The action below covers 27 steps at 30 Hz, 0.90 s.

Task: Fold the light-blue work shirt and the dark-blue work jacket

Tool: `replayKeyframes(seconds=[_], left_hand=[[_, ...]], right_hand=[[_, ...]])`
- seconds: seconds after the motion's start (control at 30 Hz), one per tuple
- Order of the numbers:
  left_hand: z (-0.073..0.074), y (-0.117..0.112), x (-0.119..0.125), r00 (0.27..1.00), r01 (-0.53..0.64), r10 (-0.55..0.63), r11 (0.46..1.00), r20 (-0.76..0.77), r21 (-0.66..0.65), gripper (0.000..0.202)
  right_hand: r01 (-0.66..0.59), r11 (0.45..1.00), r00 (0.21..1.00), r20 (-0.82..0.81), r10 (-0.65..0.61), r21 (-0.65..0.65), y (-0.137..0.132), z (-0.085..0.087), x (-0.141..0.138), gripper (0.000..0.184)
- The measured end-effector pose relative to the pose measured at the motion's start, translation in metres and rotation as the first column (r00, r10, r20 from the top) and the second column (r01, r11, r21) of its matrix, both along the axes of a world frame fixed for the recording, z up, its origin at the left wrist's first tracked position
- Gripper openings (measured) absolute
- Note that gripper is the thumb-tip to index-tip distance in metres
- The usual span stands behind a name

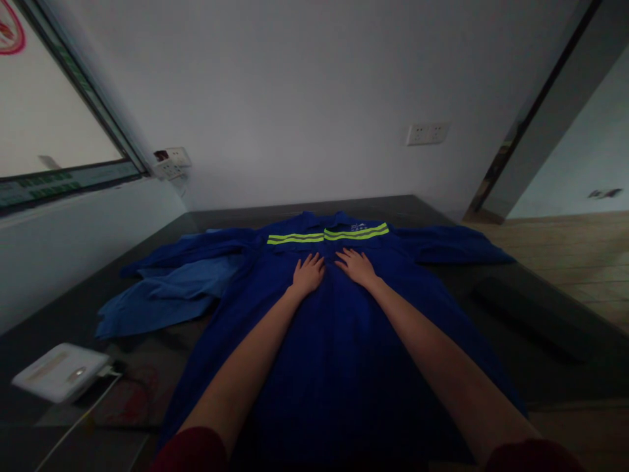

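Note:
A dark blue work jacket (pixel 344 341) with yellow-green reflective stripes across its chest lies spread flat on a dark table (pixel 491 275), collar away from me. My left hand (pixel 308 273) lies flat and open on the jacket's chest, fingers stretched toward the stripes. Beside it, my right hand (pixel 356 265) also rests flat and open on the cloth, fingers spread. The two hands are close together near the jacket's middle line. Neither hand holds anything.
A lighter blue garment (pixel 167 298) lies crumpled left of the jacket. A white device (pixel 61 372) with a white cable sits at the table's near left. A dark long object (pixel 531 314) lies on the right. Wall sockets (pixel 427 133) and a window (pixel 44 118) are behind.

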<state>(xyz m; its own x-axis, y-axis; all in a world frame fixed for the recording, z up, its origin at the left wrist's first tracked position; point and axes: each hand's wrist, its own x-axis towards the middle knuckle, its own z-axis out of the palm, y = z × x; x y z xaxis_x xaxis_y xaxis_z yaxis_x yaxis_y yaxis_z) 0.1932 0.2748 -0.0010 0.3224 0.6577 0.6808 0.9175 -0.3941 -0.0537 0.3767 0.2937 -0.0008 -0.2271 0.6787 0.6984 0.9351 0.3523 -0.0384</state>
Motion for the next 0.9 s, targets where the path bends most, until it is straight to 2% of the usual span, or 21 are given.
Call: replayKeyframes(seconds=[0.1,0.2,0.43,0.6,0.7,0.8,0.9], left_hand=[[0.002,0.000,-0.003,0.996,-0.072,0.071,0.997,-0.049,-0.010,0.048],[0.005,0.001,-0.004,0.995,-0.091,0.090,0.996,-0.053,-0.018,0.049],[0.010,0.010,-0.001,0.996,-0.091,0.090,0.995,-0.027,-0.040,0.049],[0.015,0.013,-0.003,0.999,-0.039,0.039,0.999,0.010,-0.009,0.046],[0.019,0.003,-0.005,0.995,0.037,-0.042,0.997,0.085,0.062,0.043],[0.023,-0.017,-0.005,0.980,0.144,-0.158,0.983,0.122,0.117,0.032],[0.019,-0.043,-0.004,0.962,0.252,-0.255,0.967,0.097,0.040,0.023]], right_hand=[[0.042,0.998,0.999,0.002,-0.042,-0.039,0.003,0.001,0.006,0.052],[0.064,0.997,0.998,0.006,-0.063,-0.049,0.006,0.003,0.011,0.053],[0.063,0.996,0.998,0.011,-0.062,-0.067,0.013,0.009,0.015,0.054],[0.030,0.999,0.999,-0.010,-0.030,-0.021,0.010,0.012,0.014,0.051],[-0.007,0.998,0.999,-0.040,0.009,0.065,-0.006,0.015,0.011,0.047],[-0.051,0.987,0.997,-0.054,0.060,0.153,-0.036,0.019,0.004,0.033],[-0.097,0.992,0.995,-0.020,0.099,0.083,-0.073,0.018,-0.008,0.021]])
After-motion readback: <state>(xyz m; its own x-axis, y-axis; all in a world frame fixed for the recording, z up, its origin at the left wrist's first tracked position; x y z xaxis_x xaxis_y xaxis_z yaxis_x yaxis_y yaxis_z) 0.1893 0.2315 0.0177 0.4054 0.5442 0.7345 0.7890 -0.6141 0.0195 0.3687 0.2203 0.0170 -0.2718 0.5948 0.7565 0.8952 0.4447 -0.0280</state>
